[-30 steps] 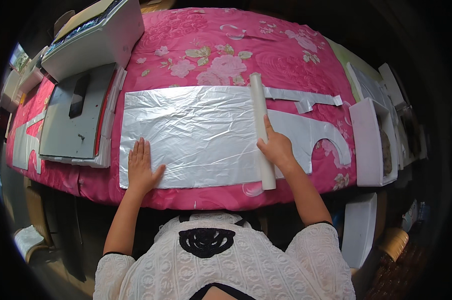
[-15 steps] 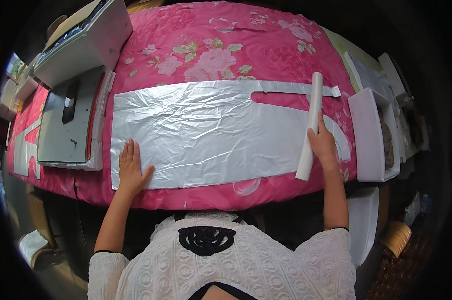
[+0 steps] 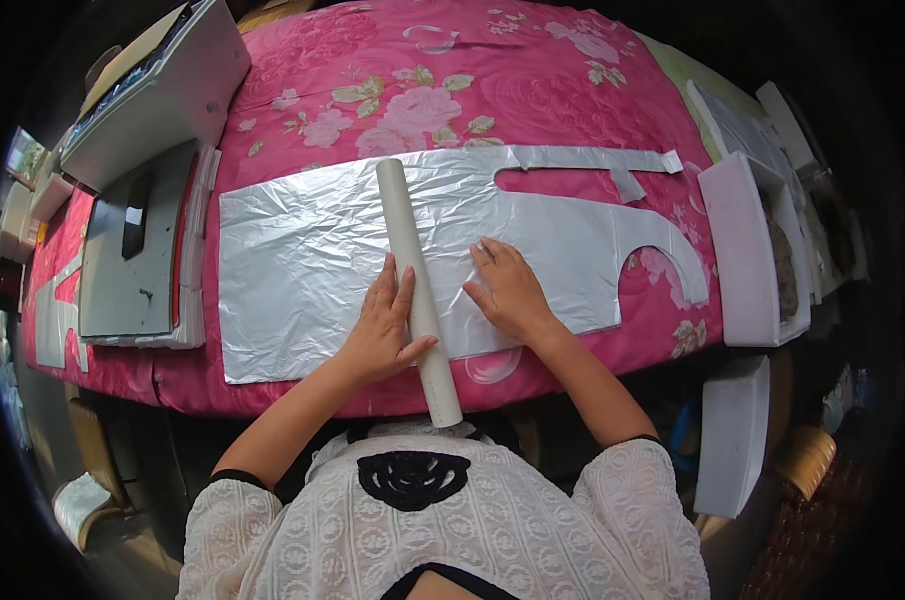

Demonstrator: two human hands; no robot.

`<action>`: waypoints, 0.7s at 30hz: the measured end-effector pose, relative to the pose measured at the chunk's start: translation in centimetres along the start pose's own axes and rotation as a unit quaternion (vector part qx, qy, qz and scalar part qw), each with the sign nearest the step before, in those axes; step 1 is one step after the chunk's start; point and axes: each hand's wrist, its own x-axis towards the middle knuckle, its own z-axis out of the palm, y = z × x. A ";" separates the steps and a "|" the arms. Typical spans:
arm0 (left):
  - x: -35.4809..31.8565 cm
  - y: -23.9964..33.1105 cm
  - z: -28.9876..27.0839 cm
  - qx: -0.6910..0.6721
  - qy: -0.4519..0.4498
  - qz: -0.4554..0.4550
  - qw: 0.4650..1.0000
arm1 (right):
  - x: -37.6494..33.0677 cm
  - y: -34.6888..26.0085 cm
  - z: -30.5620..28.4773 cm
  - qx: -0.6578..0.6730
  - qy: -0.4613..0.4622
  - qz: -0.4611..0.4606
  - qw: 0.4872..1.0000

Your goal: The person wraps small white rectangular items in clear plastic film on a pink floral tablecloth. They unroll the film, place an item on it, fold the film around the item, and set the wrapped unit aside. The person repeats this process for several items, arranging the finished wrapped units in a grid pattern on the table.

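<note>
A silvery plastic bag with handle straps point(image 3: 292, 270), creased on its left half, lies flat on a pink flowered cloth point(image 3: 532, 80). Across its middle rests a white pipe point(image 3: 404, 225), slightly slanted, with its near end past the cloth's front edge. My left hand point(image 3: 377, 328) is against the pipe's left side, fingers stretched out and thumb reaching onto the pipe. To the right of the pipe, my right hand point(image 3: 512, 292) lies on the bag with its fingers spread and nothing in them. The bag's straps extend to the right, one curved toward me.
At the left, a grey board point(image 3: 137, 270) with a dark flat object point(image 3: 135, 218) tops a white stack. Behind it stands a white foam box point(image 3: 172, 120). Another white box point(image 3: 717, 260) is at the right edge, with a further white box point(image 3: 734, 440) below it.
The pipe has moved from the bag's right end to its middle. My right hand has let go of it and moved left; my left hand has come from the bag's left end to the pipe.
</note>
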 end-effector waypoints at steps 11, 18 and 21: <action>3.9 2.7 2.7 -0.006 -0.014 0.074 0.997 | -8.8 24.5 -8.1 -0.134 0.139 0.188 0.963; 5.6 5.1 3.5 0.000 -0.019 0.057 0.998 | -11.4 25.6 -9.5 -0.140 0.243 0.290 0.915; 5.7 5.3 3.5 0.002 -0.019 0.064 0.998 | -9.4 21.7 -10.7 -0.111 0.269 0.302 0.908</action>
